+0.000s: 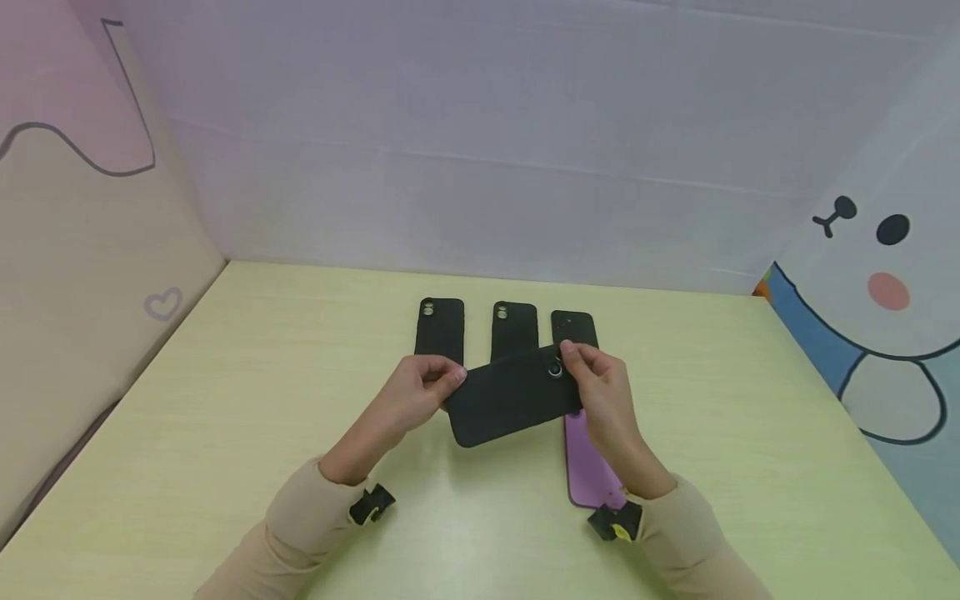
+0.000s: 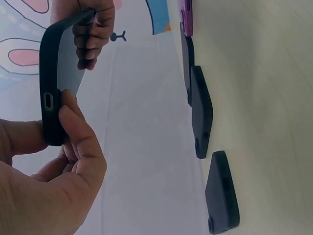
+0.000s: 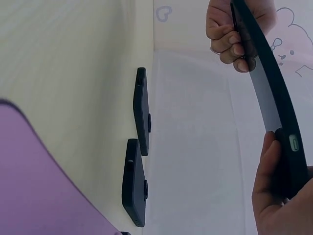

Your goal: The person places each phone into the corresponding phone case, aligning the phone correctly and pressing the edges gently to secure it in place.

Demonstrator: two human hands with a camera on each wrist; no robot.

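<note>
1. Behind everything, a pale lilac cloth (image 1: 480, 150) with faint creases; at the left, a side panel (image 1: 82, 275) with a pink patch and a small heart; at the right, another panel (image 1: 847, 283) with a cartoon face.
2. Underneath, a pale yellow tabletop (image 1: 300, 358).
3. Raised clear of the tabletop, stretched between both hands: a black phone case (image 1: 510, 400), tilted, right end higher than left in the head view.
4. Close to its right end, a shiny ring (image 1: 555, 367); in the edge facing the left wrist camera, a small slot (image 2: 49, 101).
5. In the left hand (image 1: 416, 392): a firm pinch on the left end, between thumb and bent fingers.
6. In the right hand (image 1: 606, 392): a like pinch on the other end, thumb just beside the ring.
7. Beyond, on the tabletop, spaced in a row: a first dark case (image 1: 440, 327), a second dark case (image 1: 514, 329) and a third dark case (image 1: 574, 329), lower ends hidden from the head view.
8. Nearer, lying flat, partly covered by the right hand: a purple case (image 1: 587, 462).
9. Around both forearms, beige sleeves (image 1: 315, 517), with a black fitting (image 1: 372, 503) at the left wrist.
</note>
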